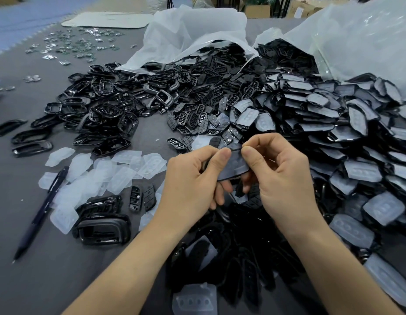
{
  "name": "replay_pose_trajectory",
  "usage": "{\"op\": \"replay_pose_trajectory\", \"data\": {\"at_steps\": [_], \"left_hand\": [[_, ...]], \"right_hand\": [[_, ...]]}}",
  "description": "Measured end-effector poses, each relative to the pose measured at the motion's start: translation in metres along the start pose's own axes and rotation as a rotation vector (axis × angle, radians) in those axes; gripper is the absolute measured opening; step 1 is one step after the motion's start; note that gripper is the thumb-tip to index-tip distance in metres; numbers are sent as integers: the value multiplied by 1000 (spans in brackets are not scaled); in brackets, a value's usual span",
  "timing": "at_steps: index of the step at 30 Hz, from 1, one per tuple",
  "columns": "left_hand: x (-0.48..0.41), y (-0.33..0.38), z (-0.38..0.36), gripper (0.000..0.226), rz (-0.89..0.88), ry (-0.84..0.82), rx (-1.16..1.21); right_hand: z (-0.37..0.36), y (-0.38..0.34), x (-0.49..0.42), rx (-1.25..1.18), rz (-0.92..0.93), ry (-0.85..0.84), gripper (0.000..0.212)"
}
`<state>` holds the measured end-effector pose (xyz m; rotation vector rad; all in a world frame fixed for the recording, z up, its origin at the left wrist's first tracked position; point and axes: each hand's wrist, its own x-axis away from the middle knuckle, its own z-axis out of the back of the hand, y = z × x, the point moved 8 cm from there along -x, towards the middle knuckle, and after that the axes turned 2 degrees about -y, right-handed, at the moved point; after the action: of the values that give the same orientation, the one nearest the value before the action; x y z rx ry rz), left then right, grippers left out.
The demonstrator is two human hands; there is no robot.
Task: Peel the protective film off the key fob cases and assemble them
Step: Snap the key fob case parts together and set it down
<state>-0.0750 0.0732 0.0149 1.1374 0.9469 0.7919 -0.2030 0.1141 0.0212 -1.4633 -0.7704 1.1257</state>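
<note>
A black key fob case part (234, 165) covered with cloudy protective film is held in the air between both hands. My left hand (193, 185) grips its left end, thumb on top. My right hand (281, 176) pinches the film's upper right edge between thumb and forefinger. Several film-covered case parts (347, 142) lie heaped on the right. Glossy black frames (102, 110) are piled at the left centre, and black button plates (197, 114) lie in the middle. Peeled translucent films (102, 176) lie scattered at the left of my hands.
A dark pen (41, 212) lies at the left on the grey table (38, 280). Two white plastic bags (197, 35) spill parts at the back. Small clear pieces (68, 44) are strewn at the far left. More black parts (243, 258) lie under my forearms.
</note>
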Motion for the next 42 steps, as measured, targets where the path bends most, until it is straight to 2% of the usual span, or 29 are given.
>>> {"op": "replay_pose_trajectory", "data": {"at_steps": [9, 13, 20, 22, 25, 27, 29, 31, 34, 37, 39, 42], "left_hand": [[-2, -14, -5, 42, 135, -44, 100], [-3, -15, -8, 10, 151, -116, 80], [0, -16, -12, 30, 170, -199, 138], [0, -9, -9, 29, 85, -185, 24], [2, 14, -6, 34, -239, -165, -393], [3, 27, -7, 35, -405, -156, -473], [4, 31, -8, 32, -456, -144, -465], [4, 30, -6, 29, -425, -132, -414], [1, 23, 1, 28, -267, -66, -279], [-4, 8, 6, 16, -52, 7, 118], [-5, -3, 1, 22, 79, -26, 381], [-3, -12, -10, 30, 215, -114, 561]], "right_hand": [[5, 16, -4, -57, -119, 8, 10], [12, 16, -7, -33, -109, 45, 10], [14, 8, -7, 111, -49, 31, 18], [17, 7, -7, 135, -53, 38, 17], [25, 13, -9, -22, -161, 65, 18], [28, 21, -11, -153, -267, 70, 18], [26, 28, -11, -223, -346, 51, 17], [23, 30, -10, -260, -388, 15, 16], [16, 25, -9, -365, -427, -65, 20], [13, 19, -9, -458, -442, -146, 17], [11, 16, -9, -491, -407, -198, 10], [10, 19, -9, -514, -416, -190, 13]]}}
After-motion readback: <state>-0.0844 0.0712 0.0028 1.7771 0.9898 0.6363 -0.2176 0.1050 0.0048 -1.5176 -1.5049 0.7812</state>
